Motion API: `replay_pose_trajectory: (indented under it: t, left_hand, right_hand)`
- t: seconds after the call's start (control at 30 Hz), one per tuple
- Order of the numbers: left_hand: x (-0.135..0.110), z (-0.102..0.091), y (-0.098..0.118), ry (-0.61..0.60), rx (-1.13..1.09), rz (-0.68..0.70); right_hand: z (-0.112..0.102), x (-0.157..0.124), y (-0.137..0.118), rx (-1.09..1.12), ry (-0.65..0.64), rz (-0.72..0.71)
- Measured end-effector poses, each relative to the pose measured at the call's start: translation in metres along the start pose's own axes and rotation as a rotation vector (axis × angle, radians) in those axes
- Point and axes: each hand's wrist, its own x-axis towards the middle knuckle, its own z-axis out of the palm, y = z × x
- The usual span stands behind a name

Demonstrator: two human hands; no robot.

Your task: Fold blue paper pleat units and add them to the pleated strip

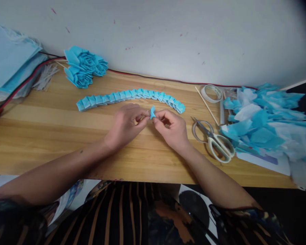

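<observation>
A small folded blue piece, paper or thin fabric, is pinched between my two hands above the table's middle. My left hand grips its left side between thumb and forefinger. On the right side, the thumb and fingers of my right hand close on the same piece. Just beyond my hands, a curved row of overlapping folded blue pieces lies on the wooden table. The fingertips partly hide the small piece.
Blue rosette flowers lie at the back left, near a stack of blue sheets and white strips. On the right are scissors, a tape roll, a thin stick and a blue and white scrap pile. A red-black cable follows the wall.
</observation>
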Motion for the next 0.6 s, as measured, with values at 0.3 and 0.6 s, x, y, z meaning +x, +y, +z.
replay_pose_trajectory:
  t: [0.3, 0.6]
  left_hand:
    - [0.0008, 0.0014, -0.0012, -0.011, -0.051, -0.04]
    - [0.0006, 0.001, 0.0002, -0.017, -0.064, -0.079]
  right_hand:
    - [0.0002, -0.0009, 0.0003, -0.052, -0.006, -0.016]
    - [0.0002, -0.0012, 0.001, -0.059, -0.004, -0.017]
